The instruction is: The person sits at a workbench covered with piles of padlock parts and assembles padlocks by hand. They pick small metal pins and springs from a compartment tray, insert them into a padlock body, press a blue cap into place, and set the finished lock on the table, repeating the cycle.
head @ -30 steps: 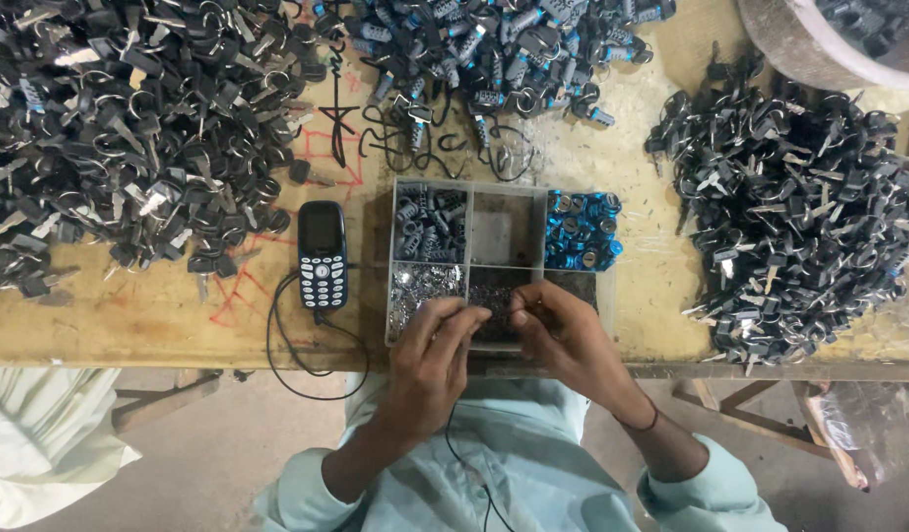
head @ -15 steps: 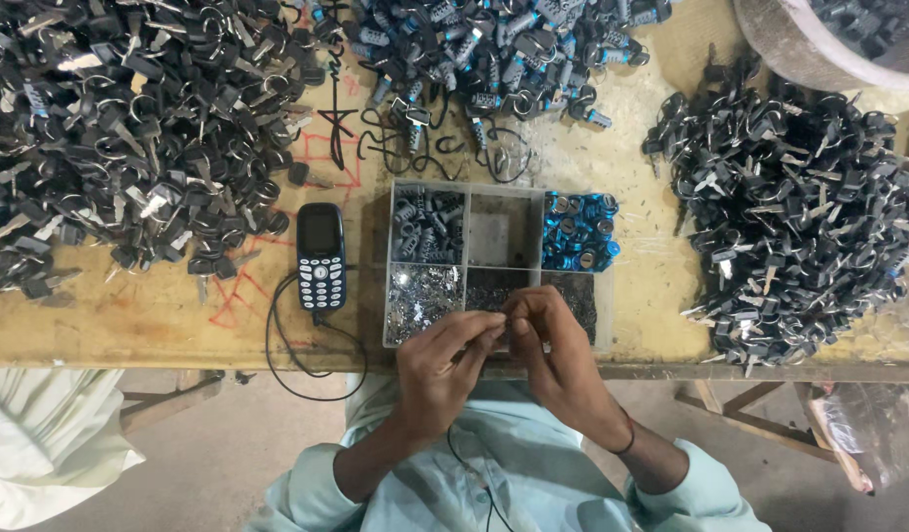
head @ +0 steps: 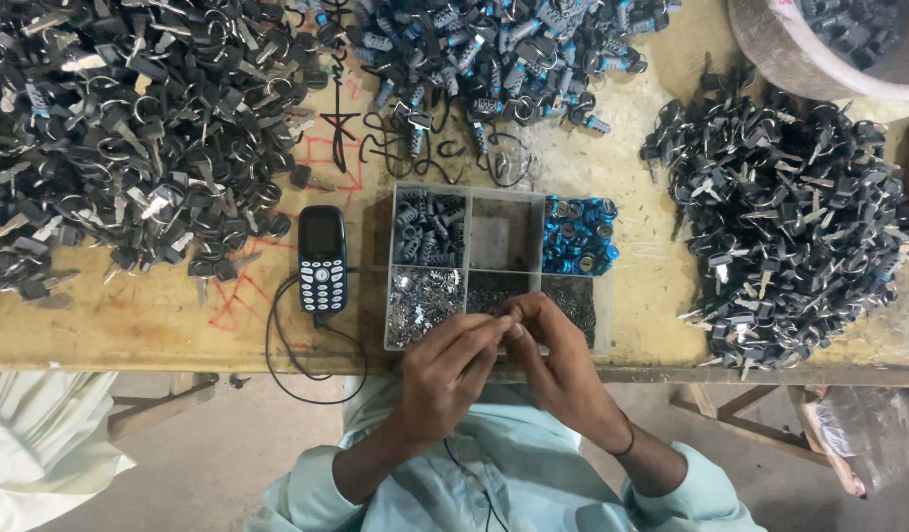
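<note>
Both hands [head: 509, 355] pinch something tiny over the clear compartment tray [head: 496, 205].

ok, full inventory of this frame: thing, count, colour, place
workbench: one, yellowish wood, spans the frame
key pile, left: one heap, dark with metal blades, top left
cylinder pile: one heap, grey and blue, top centre
key pile, right: one heap, dark, right
tub: one, pale, top right corner, parts inside
compartment tray: one, clear, six cells, centre
blue rings: many, upper right cell
phone: one, dark blue, left of tray, black cable attached
white cloth: bottom left
left hand, right hand: fingertips meet over tray's front edge; any pinched part is too small to tell
</note>
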`<state>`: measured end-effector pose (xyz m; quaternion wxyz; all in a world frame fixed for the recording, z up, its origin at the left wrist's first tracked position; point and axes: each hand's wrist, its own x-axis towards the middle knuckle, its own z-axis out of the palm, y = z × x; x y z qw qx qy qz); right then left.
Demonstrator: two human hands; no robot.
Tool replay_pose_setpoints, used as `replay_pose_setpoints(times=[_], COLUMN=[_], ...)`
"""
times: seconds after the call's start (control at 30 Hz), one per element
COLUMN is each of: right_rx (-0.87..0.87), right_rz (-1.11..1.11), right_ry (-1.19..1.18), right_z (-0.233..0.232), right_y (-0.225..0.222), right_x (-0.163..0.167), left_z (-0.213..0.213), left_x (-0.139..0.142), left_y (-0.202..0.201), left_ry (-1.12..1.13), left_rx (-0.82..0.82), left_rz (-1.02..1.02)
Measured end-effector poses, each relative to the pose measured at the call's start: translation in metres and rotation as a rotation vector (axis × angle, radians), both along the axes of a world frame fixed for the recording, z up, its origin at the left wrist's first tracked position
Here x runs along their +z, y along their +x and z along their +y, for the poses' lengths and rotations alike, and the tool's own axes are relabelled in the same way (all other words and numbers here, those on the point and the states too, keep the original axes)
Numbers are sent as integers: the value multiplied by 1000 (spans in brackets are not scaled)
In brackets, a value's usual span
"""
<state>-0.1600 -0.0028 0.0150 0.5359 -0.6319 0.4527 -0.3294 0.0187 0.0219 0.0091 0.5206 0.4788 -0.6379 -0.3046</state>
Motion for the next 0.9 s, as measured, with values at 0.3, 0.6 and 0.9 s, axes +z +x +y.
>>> replay_pose_setpoints(times=[0.3, 0.6, 0.9], right_rx=[72, 12, 142], right_rz=[347, 342, -375], right_ry=[-365, -562, 754], right_z=[-1, 5, -13], right_y=[-5, -8, -21], right_x=[2, -10, 25], left_z=[1, 1, -5], left_x=[-4, -13, -22], left_y=[-1, 1, 18], left_ry=[-24, 617, 869], left_rx=[25, -144, -479], left_rz=[1, 609, 779])
